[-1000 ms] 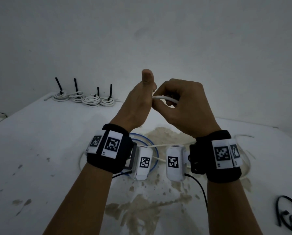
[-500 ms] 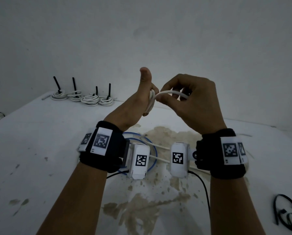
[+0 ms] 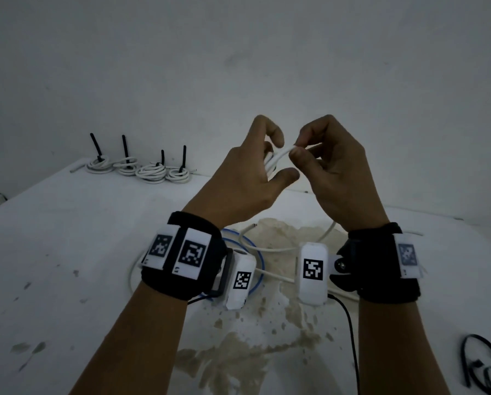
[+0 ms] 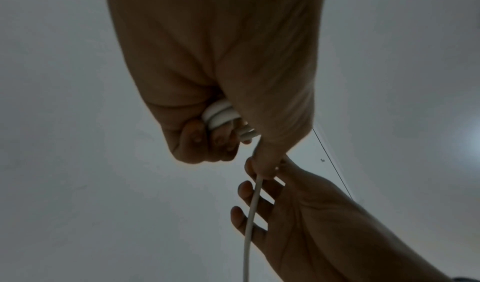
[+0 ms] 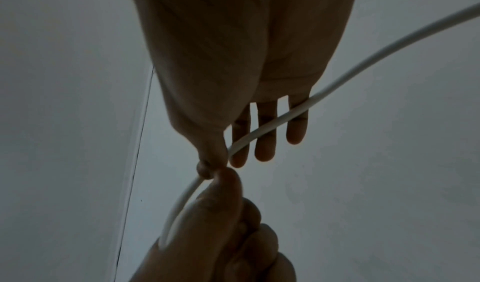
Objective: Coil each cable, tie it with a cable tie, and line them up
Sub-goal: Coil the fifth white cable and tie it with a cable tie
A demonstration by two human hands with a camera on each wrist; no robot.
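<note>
Above the table my left hand [image 3: 271, 166] grips a small coil of white cable [image 3: 278, 158], its loops wound round the curled fingers [image 4: 193, 140]. In the left wrist view the coil [image 4: 221, 115] shows between palm and fingers. Close beside it on the right, my right hand [image 3: 295, 150] pinches the free strand between thumb and forefinger, the other fingers [image 5: 265, 142] straight. That strand [image 5: 285, 116] runs across those fingers and down to the table [image 3: 67, 252]. Several tied white coils [image 3: 150, 171] with upright black ties stand in a row at the back left.
Loose white cable [image 3: 270, 248] and a blue cable loop [image 3: 260, 269] lie on the stained table below my wrists. Loose black cable ties [image 3: 481, 363] lie at the front right. A grey wall rises right behind the table's far edge.
My left hand has turned from thumb-up to thumb pointing right, with more cable wound on it. My right hand has moved the pinched strand up and over toward the left fingers.
</note>
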